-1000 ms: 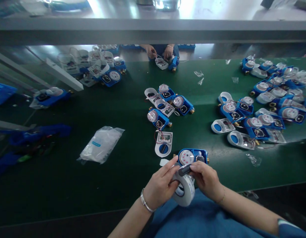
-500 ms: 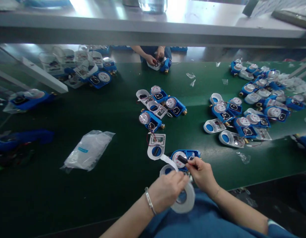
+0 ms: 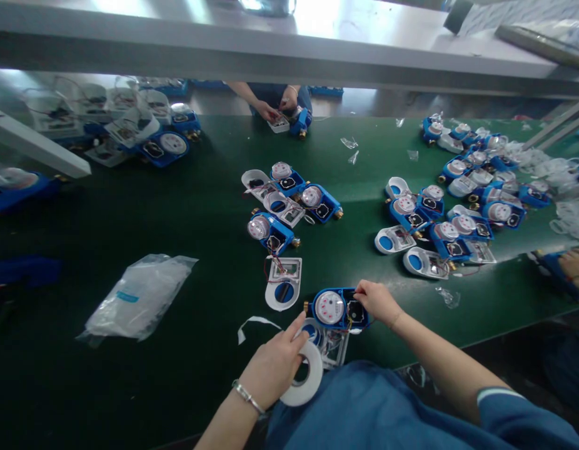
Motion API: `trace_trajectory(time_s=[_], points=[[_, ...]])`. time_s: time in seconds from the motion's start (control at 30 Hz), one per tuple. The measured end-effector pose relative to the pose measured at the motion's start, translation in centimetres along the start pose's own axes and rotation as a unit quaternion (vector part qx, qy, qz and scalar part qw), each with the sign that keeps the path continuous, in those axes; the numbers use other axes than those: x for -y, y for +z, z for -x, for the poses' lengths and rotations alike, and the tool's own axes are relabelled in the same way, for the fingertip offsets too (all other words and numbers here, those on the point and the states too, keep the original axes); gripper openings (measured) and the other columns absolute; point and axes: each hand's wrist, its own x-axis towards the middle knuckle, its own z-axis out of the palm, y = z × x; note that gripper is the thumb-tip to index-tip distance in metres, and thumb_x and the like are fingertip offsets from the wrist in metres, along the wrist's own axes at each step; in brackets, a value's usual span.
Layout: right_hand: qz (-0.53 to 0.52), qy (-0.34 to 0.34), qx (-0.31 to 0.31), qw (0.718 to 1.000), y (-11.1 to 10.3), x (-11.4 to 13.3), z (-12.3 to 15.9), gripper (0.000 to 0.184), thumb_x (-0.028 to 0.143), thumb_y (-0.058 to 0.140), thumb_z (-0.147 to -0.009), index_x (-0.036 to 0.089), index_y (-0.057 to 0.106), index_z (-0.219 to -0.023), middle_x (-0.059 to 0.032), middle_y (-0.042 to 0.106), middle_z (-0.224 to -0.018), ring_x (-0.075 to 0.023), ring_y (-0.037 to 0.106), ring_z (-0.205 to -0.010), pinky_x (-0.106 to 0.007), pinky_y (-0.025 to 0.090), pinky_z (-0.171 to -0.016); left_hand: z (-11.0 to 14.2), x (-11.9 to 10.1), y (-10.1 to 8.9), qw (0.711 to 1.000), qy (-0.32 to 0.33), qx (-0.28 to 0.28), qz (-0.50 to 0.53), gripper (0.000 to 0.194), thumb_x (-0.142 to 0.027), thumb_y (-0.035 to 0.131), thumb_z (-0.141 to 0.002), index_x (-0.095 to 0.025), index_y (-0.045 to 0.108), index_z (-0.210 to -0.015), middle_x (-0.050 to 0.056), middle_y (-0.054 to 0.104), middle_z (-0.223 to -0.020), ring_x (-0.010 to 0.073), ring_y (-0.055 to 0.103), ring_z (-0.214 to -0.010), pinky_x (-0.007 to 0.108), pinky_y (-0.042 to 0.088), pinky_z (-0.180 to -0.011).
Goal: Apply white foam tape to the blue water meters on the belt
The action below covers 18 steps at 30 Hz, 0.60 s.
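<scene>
My left hand [image 3: 275,359] grips a roll of white tape [image 3: 316,381], and its extended index finger reaches toward the brass fitting of a blue water meter [image 3: 329,307]. A loose strip of white tape [image 3: 259,320] trails beyond that hand. At the meter's black compartment, my right hand [image 3: 376,301] is closed, its fingertips at the right end; whatever they pinch is hidden. Partly under the meter lies a white cover [image 3: 335,347] with wires. Farther off, another white cover [image 3: 283,284] carries a dark piece across its round opening.
Several blue meters [image 3: 271,232] with covers lie ahead, and more [image 3: 451,240] crowd the right. A plastic bag [image 3: 139,297] lies left. The white shelf [image 3: 280,56] spans above. Across the table a co-worker's hands [image 3: 275,111] handle a meter; another person's hand [image 3: 575,265] shows at right.
My right hand has moved from above the dial to the meter's compartment; the black cylinder it held no longer shows. My left hand has shifted left with the tape roll. The view has shifted too.
</scene>
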Motion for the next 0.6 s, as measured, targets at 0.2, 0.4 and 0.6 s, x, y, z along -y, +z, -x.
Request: trace_trajectory(time_s=[0.2, 0.4, 0.6], points=[[0.084, -0.009, -0.015, 0.996, 0.0, 0.7, -0.5, 0.014, 0.028, 0.053, -0.08, 0.02, 0.065, -0.079, -0.0064, 0.061, -0.086, -0.0184, 0.051, -0.09, -0.026, 0.037, -0.076, -1.9, -1.1, 0.6, 0.999, 0.028, 0.04, -0.002, 0.029, -0.012, 0.046, -0.073, -0.021, 0.052, -0.1, 0.007, 0.011, -0.148, 0.02, 0.062, -0.085, 0.034, 0.053, -0.066], [0.135, -0.027, 0.005, 0.99, -0.1, 0.7, -1.3, 0.016, 0.026, 0.052, -0.08, 0.02, 0.066, -0.076, -0.0084, 0.06, -0.084, -0.0207, 0.049, -0.088, -0.029, 0.037, -0.074, -3.8, 0.0, 1.1, 0.997, 0.043, 0.067, 0.009, 0.026, -0.011, 0.047, -0.071, -0.021, 0.053, -0.095, 0.009, 0.023, -0.145, 0.0234, 0.061, -0.088, 0.038, 0.052, -0.067], [0.149, -0.071, 0.027, 0.986, -0.7, 1.1, -2.6, 0.019, 0.014, 0.047, -0.078, 0.016, 0.065, -0.072, -0.0087, 0.061, -0.076, -0.0191, 0.05, -0.079, -0.03, 0.037, -0.072, -4.5, -0.1, 0.4, 0.994, 0.029, 0.101, 0.013, 0.025, -0.009, 0.044, -0.069, -0.019, 0.056, -0.089, 0.009, 0.023, -0.145, 0.0227, 0.062, -0.083, 0.038, 0.052, -0.066]])
